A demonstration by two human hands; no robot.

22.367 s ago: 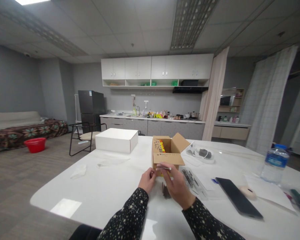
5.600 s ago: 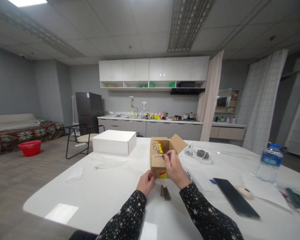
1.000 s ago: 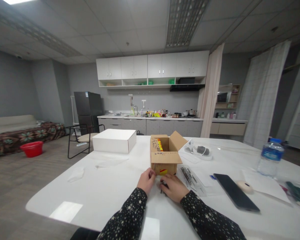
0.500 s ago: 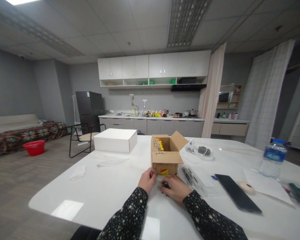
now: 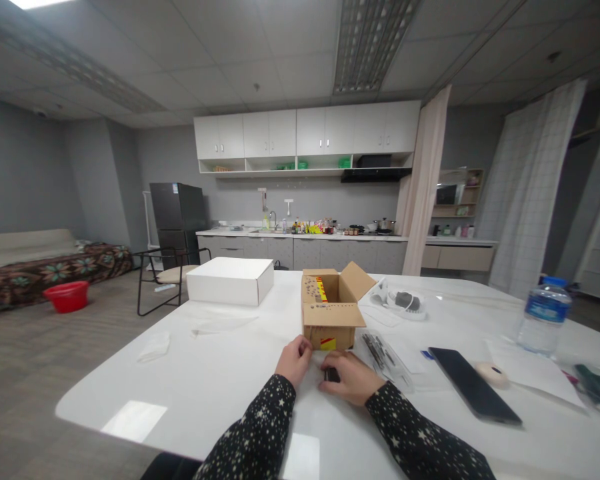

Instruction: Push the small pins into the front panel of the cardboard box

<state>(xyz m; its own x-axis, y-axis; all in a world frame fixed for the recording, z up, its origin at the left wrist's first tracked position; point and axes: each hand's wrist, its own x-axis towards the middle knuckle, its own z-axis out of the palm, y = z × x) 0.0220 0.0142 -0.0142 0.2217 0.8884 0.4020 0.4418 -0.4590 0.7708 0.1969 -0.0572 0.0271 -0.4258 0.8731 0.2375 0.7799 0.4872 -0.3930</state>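
Observation:
An open cardboard box (image 5: 330, 308) with a row of small dark pieces stuck in its front flap stands on the white table (image 5: 215, 380). Just in front of the box, my left hand (image 5: 293, 360) rests on the table with fingers curled, and nothing shows in it. My right hand (image 5: 349, 379) lies beside it, fingers closed over a small pile of dark thin nails or pins (image 5: 331, 375) on the tabletop. Both sleeves are black with white stars.
A clear bag of dark pins (image 5: 384, 353), a black phone (image 5: 473, 392), a tape roll (image 5: 490, 373) and a water bottle (image 5: 545, 324) lie to the right. A white box (image 5: 230, 281) and plastic wrappers (image 5: 155, 347) sit to the left. Headphones (image 5: 400, 303) rest behind the cardboard box.
My right hand came down from the box flap to the dark pile on the table and now covers it. The left hand has hardly moved.

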